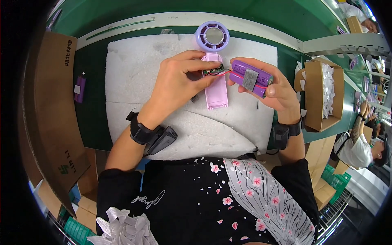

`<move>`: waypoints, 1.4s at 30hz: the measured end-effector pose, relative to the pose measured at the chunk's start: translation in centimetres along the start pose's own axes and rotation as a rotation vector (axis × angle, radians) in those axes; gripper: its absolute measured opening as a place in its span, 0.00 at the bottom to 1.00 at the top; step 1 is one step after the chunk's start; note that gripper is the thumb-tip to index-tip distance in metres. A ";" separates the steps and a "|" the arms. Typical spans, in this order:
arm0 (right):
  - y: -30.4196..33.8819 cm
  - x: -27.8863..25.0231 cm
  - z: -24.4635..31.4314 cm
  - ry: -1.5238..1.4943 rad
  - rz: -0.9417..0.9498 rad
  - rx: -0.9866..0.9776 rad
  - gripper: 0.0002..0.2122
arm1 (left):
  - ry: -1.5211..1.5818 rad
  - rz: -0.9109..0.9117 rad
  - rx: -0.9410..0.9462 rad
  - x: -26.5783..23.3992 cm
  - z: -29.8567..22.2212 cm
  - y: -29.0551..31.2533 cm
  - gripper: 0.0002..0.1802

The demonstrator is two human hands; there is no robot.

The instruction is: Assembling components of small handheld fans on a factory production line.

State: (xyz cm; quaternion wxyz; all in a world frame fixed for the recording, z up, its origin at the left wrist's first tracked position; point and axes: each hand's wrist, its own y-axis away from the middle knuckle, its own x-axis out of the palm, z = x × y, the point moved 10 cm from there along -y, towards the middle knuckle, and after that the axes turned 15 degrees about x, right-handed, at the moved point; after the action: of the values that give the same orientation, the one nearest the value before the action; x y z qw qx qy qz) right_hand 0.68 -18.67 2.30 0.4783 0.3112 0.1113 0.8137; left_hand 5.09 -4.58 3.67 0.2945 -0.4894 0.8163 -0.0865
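As I watched, a purple hand fan (200,36) with an open pink handle (216,97) was positioned over a white foam sheet (139,69). Left hand (178,74): thumb and forefinger stood apart at the circuit board (220,67); whether they pinched anything, I could not tell. Right hand (281,87): thumb and fingers gripped a purple battery pack (238,77), beside the handle, with wires (225,72) running toward the board

Carton (55,110) bears dark lettering (68,53) — black shirt (179,220), white script (149,200).
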 end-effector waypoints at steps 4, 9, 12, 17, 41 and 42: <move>-0.1 0.0 -0.3 -0.084 0.028 0.018 0.45 | 0.032 0.009 -0.036 0.1 0.2 0.1 0.17; -0.4 -0.7 -1.1 -0.282 -0.063 0.095 0.48 | 0.003 0.009 -0.034 0.0 0.1 0.1 0.17; -0.1 -0.3 -0.4 -0.112 -0.023 0.037 0.47 | 0.020 0.001 -0.039 0.0 0.2 0.2 0.17; 0.9 1.5 1.4 0.262 -0.057 -0.042 0.44 | 0.024 -0.009 -0.065 0.1 0.3 0.2 0.17; 1.6 6.1 1.8 1.205 -0.443 -0.431 0.26 | -0.036 0.216 -0.008 0.6 -0.8 -0.7 0.15; 1.7 6.3 1.8 1.205 -0.443 -0.433 0.26 | -0.041 0.226 -0.001 0.6 -0.8 -0.7 0.15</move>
State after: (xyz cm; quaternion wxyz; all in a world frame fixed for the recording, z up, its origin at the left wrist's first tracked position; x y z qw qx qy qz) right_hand -1.59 -14.44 7.03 0.5399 -0.3296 0.2540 0.7316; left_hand 4.92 -5.58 4.39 0.3187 -0.3961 0.8601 -0.0422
